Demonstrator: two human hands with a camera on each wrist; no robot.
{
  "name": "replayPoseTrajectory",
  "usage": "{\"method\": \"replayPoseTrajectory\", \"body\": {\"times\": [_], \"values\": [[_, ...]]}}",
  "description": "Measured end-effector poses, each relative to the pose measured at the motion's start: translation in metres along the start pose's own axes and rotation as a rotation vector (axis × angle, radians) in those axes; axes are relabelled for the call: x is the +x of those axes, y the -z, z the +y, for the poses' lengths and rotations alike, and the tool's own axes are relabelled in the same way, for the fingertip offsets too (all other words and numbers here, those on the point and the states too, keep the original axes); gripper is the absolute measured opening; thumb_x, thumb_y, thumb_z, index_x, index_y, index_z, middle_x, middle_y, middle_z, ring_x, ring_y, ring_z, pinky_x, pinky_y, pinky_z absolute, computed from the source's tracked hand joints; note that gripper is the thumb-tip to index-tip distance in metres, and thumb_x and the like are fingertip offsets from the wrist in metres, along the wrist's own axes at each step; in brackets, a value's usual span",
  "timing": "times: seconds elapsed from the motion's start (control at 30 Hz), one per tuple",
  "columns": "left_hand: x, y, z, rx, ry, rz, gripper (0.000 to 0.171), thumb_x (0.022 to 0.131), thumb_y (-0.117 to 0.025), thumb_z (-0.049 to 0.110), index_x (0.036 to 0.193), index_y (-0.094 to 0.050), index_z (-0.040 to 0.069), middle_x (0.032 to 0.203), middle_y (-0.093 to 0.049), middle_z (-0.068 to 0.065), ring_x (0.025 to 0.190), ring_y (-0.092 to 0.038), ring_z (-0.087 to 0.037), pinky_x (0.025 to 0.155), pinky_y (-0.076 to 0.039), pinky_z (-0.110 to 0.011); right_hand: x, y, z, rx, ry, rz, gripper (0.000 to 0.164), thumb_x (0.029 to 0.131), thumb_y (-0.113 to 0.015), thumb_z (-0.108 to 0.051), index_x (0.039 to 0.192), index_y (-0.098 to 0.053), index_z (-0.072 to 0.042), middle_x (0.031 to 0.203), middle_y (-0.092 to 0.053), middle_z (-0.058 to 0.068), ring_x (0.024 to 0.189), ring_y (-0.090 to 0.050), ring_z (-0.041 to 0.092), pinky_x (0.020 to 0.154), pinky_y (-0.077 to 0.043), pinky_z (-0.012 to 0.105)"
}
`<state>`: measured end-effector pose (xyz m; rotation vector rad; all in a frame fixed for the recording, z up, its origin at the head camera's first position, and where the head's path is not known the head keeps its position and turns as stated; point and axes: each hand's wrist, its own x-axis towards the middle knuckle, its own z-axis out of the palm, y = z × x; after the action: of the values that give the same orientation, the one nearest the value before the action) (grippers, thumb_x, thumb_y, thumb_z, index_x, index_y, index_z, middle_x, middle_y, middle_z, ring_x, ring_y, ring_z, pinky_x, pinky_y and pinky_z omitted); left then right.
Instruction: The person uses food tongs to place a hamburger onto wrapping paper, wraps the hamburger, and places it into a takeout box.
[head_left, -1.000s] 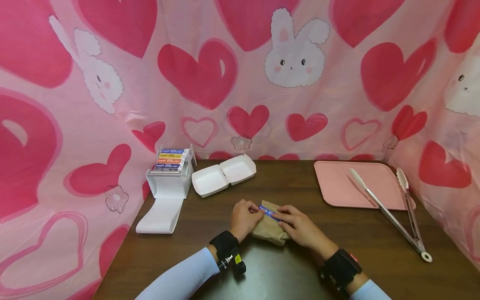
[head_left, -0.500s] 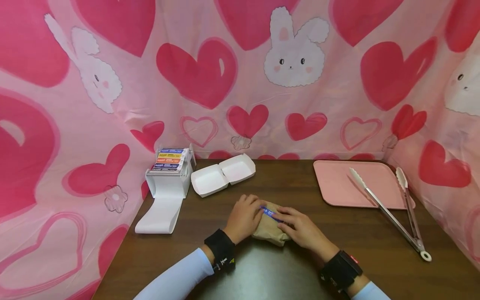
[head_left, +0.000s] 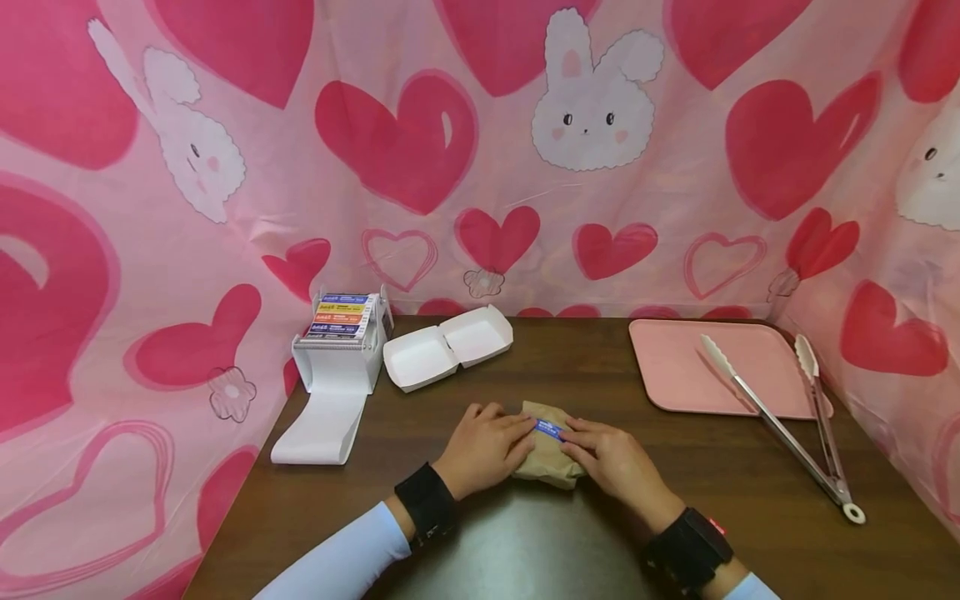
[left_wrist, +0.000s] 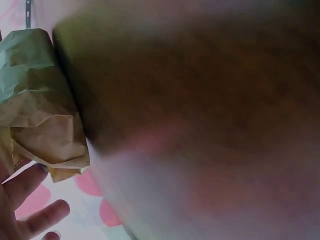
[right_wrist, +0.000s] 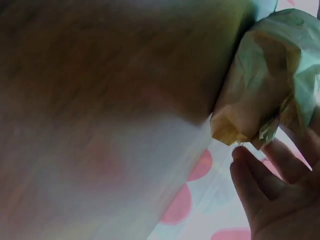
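Note:
A small brown paper-wrapped package [head_left: 553, 468] lies on the table between my two hands. Across its top runs a blue-and-white label sticker [head_left: 549, 428]. My left hand [head_left: 482, 452] rests against the package's left side, its fingertips near the label's left end. From the right, my right hand [head_left: 621, 468] touches the package with extended fingers, covering the sticker's right end. Folded, creased paper [left_wrist: 45, 110] shows in the left wrist view, next to spread fingers. In the right wrist view, the crumpled wrapper [right_wrist: 260, 85] sits beside fairly straight fingers. What is inside the wrapping is hidden.
A label dispenser [head_left: 341, 346] with a strip of backing paper [head_left: 318, 433] stands at the left. Beside it lies an unfolded white carton [head_left: 450, 346]. At the right, metal tongs [head_left: 772, 425] lie partly over a pink tray [head_left: 697, 375]. A heart-patterned sheet [head_left: 495, 167] encloses the table.
My left hand has shifted left and flattened from a pinch at the label's left end. My right hand and the package have moved only slightly.

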<state>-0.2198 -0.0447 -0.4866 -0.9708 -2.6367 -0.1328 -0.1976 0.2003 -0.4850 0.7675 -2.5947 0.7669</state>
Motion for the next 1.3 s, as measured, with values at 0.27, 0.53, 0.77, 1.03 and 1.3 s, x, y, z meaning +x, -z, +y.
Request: {"method": "replayPoseTrajectory", "body": {"times": [0.27, 0.53, 0.77, 1.03, 1.3], "values": [[-0.001, 0.006, -0.001, -0.016, -0.087, -0.094, 0.057, 0.104, -0.043, 0.058, 0.141, -0.061, 0.018, 0.139, -0.061, 0.003, 0.124, -0.054, -0.017, 0.101, -0.043, -0.039, -0.001, 0.002, 0.005, 0.052, -0.039, -0.132, 0.043, 0.088, -0.080, -0.029, 0.128, -0.072, -0.014, 0.132, -0.067, 0.013, 0.115, -0.068, 0.030, 0.092, -0.055, 0.047], [0.002, 0.004, -0.001, -0.082, -0.123, -0.157, 0.058, 0.105, -0.044, 0.053, 0.142, -0.057, 0.011, 0.141, -0.058, -0.004, 0.133, -0.052, -0.021, 0.110, -0.041, -0.040, 0.001, 0.005, 0.004, 0.040, -0.034, -0.171, 0.042, 0.090, -0.078, -0.030, 0.128, -0.072, -0.014, 0.130, -0.066, 0.011, 0.112, -0.068, 0.028, 0.091, -0.055, 0.047], [0.002, 0.000, -0.003, -0.070, -0.137, -0.123, 0.057, 0.106, -0.041, 0.054, 0.141, -0.057, 0.012, 0.140, -0.058, -0.003, 0.133, -0.052, -0.020, 0.109, -0.042, -0.041, 0.004, 0.007, 0.003, 0.017, 0.026, -0.218, 0.040, 0.093, -0.074, -0.028, 0.131, -0.069, -0.016, 0.129, -0.061, 0.011, 0.111, -0.066, 0.027, 0.088, -0.056, 0.047], [0.003, -0.003, -0.007, -0.120, -0.132, -0.116, 0.057, 0.105, -0.043, 0.053, 0.141, -0.055, 0.010, 0.141, -0.056, -0.005, 0.133, -0.050, -0.022, 0.110, -0.042, -0.043, 0.006, 0.007, 0.002, 0.024, 0.097, -0.203, 0.042, 0.092, -0.076, -0.019, 0.132, -0.068, -0.010, 0.139, -0.057, 0.019, 0.120, -0.060, 0.035, 0.090, -0.055, 0.046], [0.004, -0.007, -0.011, -0.187, -0.142, -0.093, 0.053, 0.106, -0.043, 0.050, 0.137, -0.056, 0.008, 0.137, -0.057, -0.007, 0.131, -0.051, -0.022, 0.109, -0.043, -0.042, 0.003, 0.003, 0.002, 0.063, 0.025, -0.264, 0.051, 0.095, -0.070, -0.039, 0.138, -0.064, -0.013, 0.145, -0.054, 0.018, 0.131, -0.054, 0.039, 0.101, -0.047, 0.056]]}}
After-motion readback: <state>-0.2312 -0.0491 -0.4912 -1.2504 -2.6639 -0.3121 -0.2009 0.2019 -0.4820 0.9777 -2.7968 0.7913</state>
